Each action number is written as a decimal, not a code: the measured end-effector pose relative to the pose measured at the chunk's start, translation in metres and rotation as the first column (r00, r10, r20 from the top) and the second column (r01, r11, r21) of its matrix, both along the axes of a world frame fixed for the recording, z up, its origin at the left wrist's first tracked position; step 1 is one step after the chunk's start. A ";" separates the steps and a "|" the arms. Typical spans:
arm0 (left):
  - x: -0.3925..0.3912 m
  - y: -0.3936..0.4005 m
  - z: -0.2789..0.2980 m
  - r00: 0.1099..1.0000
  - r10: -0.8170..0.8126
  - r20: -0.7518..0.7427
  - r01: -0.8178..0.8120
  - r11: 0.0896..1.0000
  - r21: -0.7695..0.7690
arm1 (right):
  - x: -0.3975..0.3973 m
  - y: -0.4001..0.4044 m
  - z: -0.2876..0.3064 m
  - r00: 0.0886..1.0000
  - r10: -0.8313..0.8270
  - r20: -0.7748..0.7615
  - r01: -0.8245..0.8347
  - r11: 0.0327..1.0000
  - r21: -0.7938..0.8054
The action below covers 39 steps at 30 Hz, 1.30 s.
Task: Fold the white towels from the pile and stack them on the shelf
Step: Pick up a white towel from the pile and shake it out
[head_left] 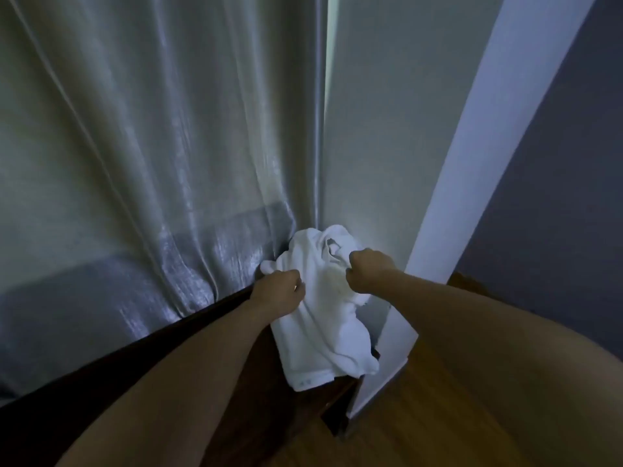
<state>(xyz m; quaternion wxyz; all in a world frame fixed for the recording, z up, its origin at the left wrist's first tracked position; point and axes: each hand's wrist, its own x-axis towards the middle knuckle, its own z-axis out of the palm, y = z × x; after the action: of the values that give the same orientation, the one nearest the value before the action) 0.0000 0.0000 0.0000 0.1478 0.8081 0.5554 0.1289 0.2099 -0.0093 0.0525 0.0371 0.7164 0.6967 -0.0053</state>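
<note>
I had my left hand (278, 291) and right hand (365, 269) each clenched on the white towel's (323, 328) upper edge, just right of the curtain (151, 146), above the dark counter (101, 382).

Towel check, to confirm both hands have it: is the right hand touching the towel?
Touching. The head view shows the right hand fisted around the towel's upper edge.
</note>
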 end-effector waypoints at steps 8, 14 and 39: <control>0.018 0.058 -0.014 0.984 0.078 0.163 -0.065 0.995 -0.081 | -0.019 0.084 -0.003 0.994 0.046 -0.096 -0.034 0.992 0.123; 0.037 0.094 -0.014 0.961 0.090 0.263 -0.061 0.991 -0.119 | -0.010 0.126 -0.002 0.993 0.086 -0.083 -0.072 0.984 0.161; 0.028 0.130 0.087 0.659 0.124 0.741 -0.254 0.965 0.063 | -0.011 0.143 0.166 0.729 0.443 -0.521 -0.247 0.881 0.403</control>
<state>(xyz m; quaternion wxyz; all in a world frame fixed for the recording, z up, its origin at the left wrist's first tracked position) 0.0281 0.1302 0.0874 0.2772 0.6358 0.5186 0.4999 0.1990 0.1335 0.2182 -0.2961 0.5299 0.7861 -0.1164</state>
